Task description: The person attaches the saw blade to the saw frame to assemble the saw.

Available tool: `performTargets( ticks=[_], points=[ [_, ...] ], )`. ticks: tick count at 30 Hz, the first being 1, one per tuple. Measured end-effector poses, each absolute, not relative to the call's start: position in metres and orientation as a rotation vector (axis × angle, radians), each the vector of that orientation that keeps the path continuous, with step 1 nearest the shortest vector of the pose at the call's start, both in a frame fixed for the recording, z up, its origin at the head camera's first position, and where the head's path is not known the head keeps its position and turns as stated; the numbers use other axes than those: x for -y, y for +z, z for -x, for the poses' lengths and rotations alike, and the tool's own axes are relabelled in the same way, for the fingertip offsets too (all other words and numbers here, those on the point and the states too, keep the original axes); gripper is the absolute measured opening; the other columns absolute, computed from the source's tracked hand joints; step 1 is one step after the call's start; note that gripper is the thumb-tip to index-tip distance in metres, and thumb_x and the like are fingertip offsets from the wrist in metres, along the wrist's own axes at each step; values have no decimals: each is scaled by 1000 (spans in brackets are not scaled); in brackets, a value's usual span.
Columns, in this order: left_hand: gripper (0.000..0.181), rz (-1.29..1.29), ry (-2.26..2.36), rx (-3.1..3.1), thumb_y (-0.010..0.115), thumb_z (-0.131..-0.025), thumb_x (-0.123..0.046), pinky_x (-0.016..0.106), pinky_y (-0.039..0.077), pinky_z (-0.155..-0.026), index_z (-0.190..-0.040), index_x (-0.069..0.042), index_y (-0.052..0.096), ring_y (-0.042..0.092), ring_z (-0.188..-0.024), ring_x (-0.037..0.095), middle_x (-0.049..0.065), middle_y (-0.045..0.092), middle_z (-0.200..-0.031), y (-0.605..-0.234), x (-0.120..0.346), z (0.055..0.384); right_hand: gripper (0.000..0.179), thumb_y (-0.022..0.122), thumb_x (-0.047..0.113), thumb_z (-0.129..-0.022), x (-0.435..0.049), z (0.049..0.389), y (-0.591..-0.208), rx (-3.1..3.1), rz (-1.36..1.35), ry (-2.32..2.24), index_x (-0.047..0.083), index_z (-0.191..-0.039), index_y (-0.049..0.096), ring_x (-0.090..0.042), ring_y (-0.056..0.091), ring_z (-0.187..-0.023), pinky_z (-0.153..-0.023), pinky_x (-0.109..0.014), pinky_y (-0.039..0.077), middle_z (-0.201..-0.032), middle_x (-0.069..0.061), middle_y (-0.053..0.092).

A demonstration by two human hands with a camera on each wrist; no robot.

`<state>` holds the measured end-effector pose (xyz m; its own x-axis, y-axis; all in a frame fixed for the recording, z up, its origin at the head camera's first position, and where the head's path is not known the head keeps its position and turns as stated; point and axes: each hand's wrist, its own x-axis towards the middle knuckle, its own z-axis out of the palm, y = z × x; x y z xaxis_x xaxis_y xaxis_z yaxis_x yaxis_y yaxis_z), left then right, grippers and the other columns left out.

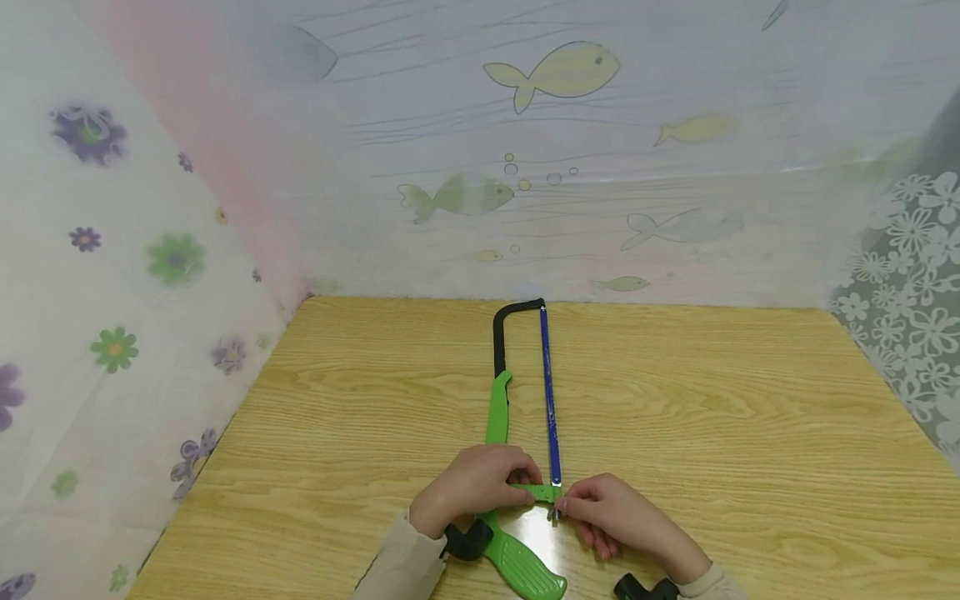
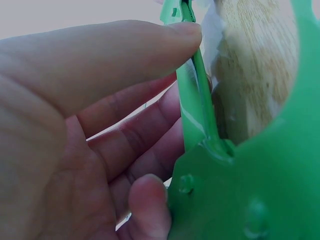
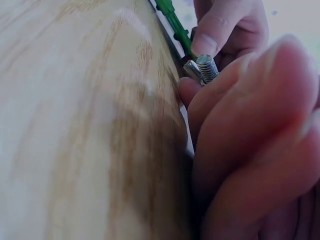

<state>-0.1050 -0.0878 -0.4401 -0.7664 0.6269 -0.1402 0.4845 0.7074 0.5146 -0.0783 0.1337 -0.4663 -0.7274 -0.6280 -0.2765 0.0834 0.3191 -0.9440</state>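
Note:
A hacksaw with a green handle (image 1: pixel 525 568), a black front frame (image 1: pixel 498 342) and a blue blade (image 1: pixel 550 392) lies on the table, its front end pointing away from me. My left hand (image 1: pixel 483 479) grips the short green arm (image 1: pixel 542 492) at the blade's near end, thumb on one side and fingers on the other. Just below that arm, my right hand (image 1: pixel 618 512) pinches the wing nut (image 3: pixel 191 69) between thumb and fingers. A threaded bolt end (image 3: pixel 206 67) sticks out beside the fingertips, and those fingers partly cover the nut.
The wood-grain table (image 1: pixel 360 392) meets a fish-patterned sheet (image 1: pixel 570 233) at its back edge, close to the saw's tip. Flower-patterned sheets stand along the left (image 1: pixel 135 308) and right (image 1: pixel 915 292) sides. Black straps (image 1: pixel 468 540) circle the wrists.

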Motion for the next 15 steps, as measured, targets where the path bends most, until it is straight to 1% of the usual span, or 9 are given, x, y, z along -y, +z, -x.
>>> performTargets(
  ticks=[8, 15],
  points=[
    [12, -870, 656, -2611, 67, -78, -33, 18, 39, -60, -90, -32, 65, 46, -68, -6, -23, 50, -78, -440, 88, 105, 29, 51, 29, -90, -136, 80, -464, -1922, 514, -1462, 3, -82, 63, -6, 44, -35, -33, -20, 36, -52, 1, 50],
    [12, -875, 662, -2613, 67, -78, -32, 17, 39, -60, -90, -31, 66, 46, -68, -6, -23, 51, -78, -440, 87, 106, 32, 50, 30, -91, -136, 80, -464, -1949, 497, -1454, 2, -79, 61, -6, 44, -34, -32, -20, 36, -51, 1, 51]
  ],
)
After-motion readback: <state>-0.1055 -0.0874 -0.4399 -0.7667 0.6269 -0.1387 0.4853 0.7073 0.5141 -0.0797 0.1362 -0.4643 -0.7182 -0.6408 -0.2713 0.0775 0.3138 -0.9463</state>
